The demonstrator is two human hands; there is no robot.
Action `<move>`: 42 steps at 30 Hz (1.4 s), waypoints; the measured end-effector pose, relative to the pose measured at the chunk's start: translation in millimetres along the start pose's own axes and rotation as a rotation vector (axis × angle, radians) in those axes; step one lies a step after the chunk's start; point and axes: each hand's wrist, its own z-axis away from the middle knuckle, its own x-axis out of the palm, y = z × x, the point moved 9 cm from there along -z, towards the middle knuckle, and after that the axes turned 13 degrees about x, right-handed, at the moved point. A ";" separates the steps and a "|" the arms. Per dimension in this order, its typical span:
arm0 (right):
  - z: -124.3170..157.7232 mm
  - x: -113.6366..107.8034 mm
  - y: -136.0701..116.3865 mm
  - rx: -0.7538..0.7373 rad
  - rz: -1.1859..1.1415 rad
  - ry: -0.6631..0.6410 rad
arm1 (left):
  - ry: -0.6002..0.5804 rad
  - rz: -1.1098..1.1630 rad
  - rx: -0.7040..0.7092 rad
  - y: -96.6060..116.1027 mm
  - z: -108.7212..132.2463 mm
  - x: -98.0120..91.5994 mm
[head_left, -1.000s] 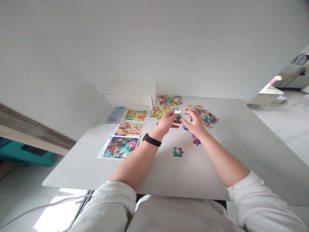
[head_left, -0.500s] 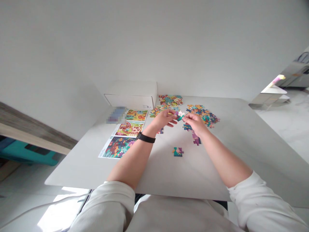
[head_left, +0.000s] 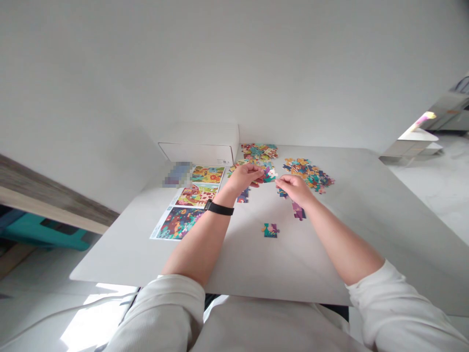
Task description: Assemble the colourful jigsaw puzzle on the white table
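The left hand is raised a little above the tabletop, its fingers clenched on a small teal-and-white piece pinched at one edge, which leaves most of the printed face and its tabs open to view. That piece is in the air between the two hands, over the near edge of the loose piles. The right hand sits just beside it, fingers curled with the tips turned toward the piece. Whether they grasp anything of their own I cannot tell, since the knuckles hide the tips. Both forearms reach well out over the tabletop, likely because the stock lies at the far side: one pile next to the white box and a wider pile to the right, mostly colour side up so the prints can be read. Nearer the person a few bits are set apart from the piles: a teal pair alone in the middle, a purple bit under the right wrist and a dark bit under the left hand. Three picture cards lie flat in a row on the left, face up and clear of the hands, where a glance can reach them. A black watch bands the left wrist.
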 end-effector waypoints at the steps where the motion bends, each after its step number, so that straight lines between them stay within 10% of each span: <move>1: 1.1 -4.0 -5.6 -0.063 0.001 0.044 | 0.007 -0.005 0.002 0.2 -0.2 -1.4; 12: 49.9 -9.4 -64.6 -0.765 0.330 0.267 | 0.001 -0.048 0.060 6.0 1.2 10.2; 32: 89.5 -18.8 -66.1 -0.781 0.477 0.290 | -0.147 -0.167 0.227 23.5 40.8 45.0; 42: 122.7 -34.7 -39.8 -0.577 0.510 0.060 | -0.256 -0.552 0.248 22.5 96.4 21.5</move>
